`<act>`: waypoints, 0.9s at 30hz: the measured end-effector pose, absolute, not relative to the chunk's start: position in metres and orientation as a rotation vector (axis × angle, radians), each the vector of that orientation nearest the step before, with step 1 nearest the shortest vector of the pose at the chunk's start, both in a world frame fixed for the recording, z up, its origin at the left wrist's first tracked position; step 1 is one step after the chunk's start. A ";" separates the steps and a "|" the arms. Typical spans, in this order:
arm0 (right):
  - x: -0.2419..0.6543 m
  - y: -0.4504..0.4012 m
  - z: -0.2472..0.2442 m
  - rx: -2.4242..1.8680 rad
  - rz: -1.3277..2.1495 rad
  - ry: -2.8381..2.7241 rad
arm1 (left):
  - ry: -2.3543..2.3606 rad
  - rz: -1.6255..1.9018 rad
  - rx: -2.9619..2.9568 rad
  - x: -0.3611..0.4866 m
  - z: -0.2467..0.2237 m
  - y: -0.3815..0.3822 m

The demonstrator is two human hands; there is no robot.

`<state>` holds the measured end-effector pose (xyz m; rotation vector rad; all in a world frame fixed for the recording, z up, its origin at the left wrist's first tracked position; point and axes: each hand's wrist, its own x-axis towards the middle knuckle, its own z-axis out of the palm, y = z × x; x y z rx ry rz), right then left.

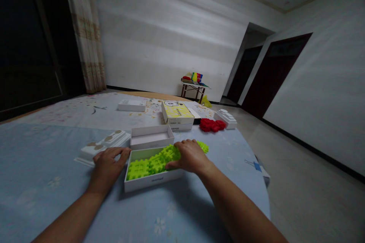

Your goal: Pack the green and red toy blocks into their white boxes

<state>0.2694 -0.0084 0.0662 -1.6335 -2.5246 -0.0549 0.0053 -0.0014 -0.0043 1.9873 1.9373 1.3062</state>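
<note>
A shallow white box (155, 178) stands on the table before me, filled with bright green notched interlocking blocks (138, 168). My right hand (191, 156) is over its right end, fingers and thumb closed around some of the green blocks; part of that bunch shows beyond the hand on the right. My left hand (110, 167) rests at the box's left side, thumb touching the near corner and fingers apart, holding nothing. Just behind lies another open white box part (152, 136); its inside is bare. Beside my left hand sits a white moulded tray (104, 145) with round brown patches.
Farther back are a yellow-and-white printed box (177, 114), a red heap of pieces (211, 125), a second white moulded tray (226, 118) and a flat white box (132, 105). A blue clip (257, 166) is at the right edge of the cloth-covered table (137, 216).
</note>
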 end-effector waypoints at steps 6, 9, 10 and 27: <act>0.282 -0.009 0.074 -1.638 0.064 -2.550 | 1.975 1.343 2.077 0.006 -0.002 -0.002; 0.283 -0.010 0.073 -1.652 0.022 -2.536 | 1.940 1.453 2.234 0.013 0.006 -0.008; 0.282 -0.010 0.072 -1.656 -0.014 -2.527 | 1.887 1.473 2.308 0.016 0.009 -0.012; 0.287 -0.009 0.077 -1.591 0.040 -2.497 | 1.210 1.006 2.885 0.046 0.037 -0.041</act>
